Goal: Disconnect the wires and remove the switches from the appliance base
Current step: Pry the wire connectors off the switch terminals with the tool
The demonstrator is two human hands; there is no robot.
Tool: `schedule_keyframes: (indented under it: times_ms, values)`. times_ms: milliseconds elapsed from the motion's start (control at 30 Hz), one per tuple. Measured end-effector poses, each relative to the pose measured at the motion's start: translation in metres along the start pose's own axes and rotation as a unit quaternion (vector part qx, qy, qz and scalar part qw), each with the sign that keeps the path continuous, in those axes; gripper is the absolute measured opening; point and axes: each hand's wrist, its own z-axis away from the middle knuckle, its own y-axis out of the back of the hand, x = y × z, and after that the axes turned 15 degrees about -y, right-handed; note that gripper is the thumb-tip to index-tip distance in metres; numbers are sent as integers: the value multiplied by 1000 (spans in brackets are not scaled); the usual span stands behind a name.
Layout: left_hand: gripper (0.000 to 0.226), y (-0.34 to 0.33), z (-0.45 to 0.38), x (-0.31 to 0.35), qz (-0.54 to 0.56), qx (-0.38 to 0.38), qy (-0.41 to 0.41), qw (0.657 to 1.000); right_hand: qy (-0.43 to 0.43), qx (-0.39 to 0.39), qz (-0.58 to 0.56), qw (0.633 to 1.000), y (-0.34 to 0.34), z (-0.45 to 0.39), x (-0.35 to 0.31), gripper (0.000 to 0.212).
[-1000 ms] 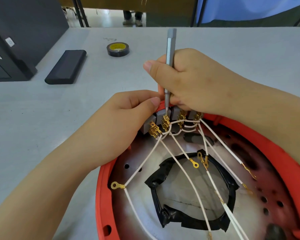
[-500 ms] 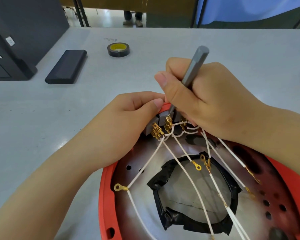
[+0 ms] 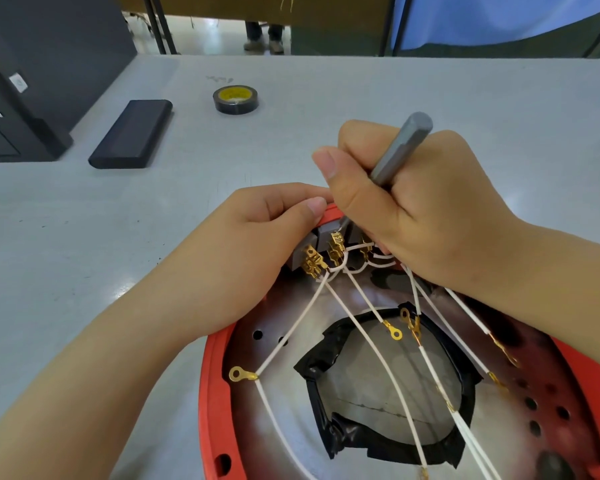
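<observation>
A red appliance base [image 3: 215, 393] lies open side up on a grey table [image 3: 430, 98], its rim nearest the viewer cut off by the lower edge of the view. At the far rim of the base sits a row of grey switches [image 3: 326, 233] with brass spade terminals [image 3: 314, 266]. White wires [image 3: 357, 341] fan out from them toward the viewer across the metal floor of the base, some ending in loose brass ring lugs [image 3: 238, 374]. A ragged hole edged in black tape [image 3: 357, 441] opens in the middle of the floor.

The left hand [image 3: 236, 258] rests on the far rim, its grip curled over the edge, thumb pressed against the red plastic beside the switches. The right hand [image 3: 413, 209] has its grip wrapped tight round a grey screwdriver [image 3: 400, 148], held slanted, the tip down among the switches and hidden behind the thumb.

Farther back on the table lie a roll of black tape with a yellow core [image 3: 235, 99], a flat black case [image 3: 132, 134], and a dark box [image 3: 21, 98] at the left edge.
</observation>
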Motion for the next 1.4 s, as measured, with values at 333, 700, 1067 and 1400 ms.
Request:
schedule_keyframes:
  times_ms: [333, 700, 1067, 1400]
  values:
    - [28, 0, -1, 0, -3, -7, -11, 1000, -18, 54, -9, 998, 0, 11, -1, 32]
    - [31, -1, 0, -2, -12, -6, -21, 1000, -94, 5, -87, 992, 1, -4, 3, 43]
    - [29, -1, -1, -2, 13, -13, -10, 1000, -171, -130, -137, 967, 8, -26, 6, 41]
    - [29, 1, -1, -5, 1, -9, -8, 1000, -184, -136, -141, 963, 7, -27, 6, 42]
